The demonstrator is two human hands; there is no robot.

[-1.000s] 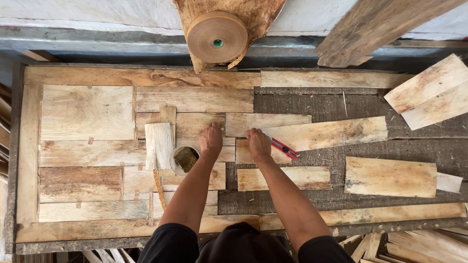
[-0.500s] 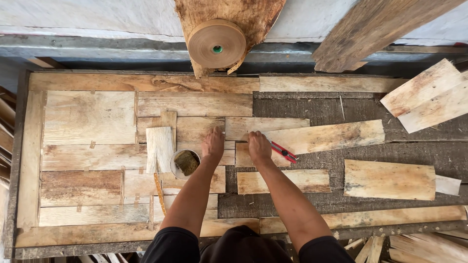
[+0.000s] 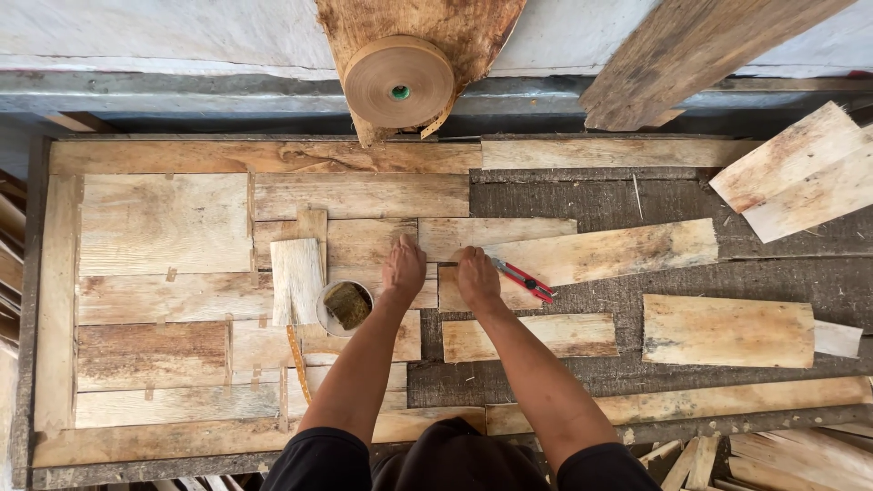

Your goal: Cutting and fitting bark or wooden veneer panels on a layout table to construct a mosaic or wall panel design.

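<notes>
Veneer sheets [image 3: 364, 241], thin, pale and rough-grained, lie under your palms: your left hand [image 3: 403, 268] and right hand [image 3: 476, 275] press flat, fingers spread, gripping nothing. Just beside your right hand rests a red utility knife [image 3: 525, 279].

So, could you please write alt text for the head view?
Both bare hands, left hand and right hand, press flat on pale thin wood veneer sheets pieced together on a workbench, beside a red utility knife and a brown paper tape roll.
</notes>
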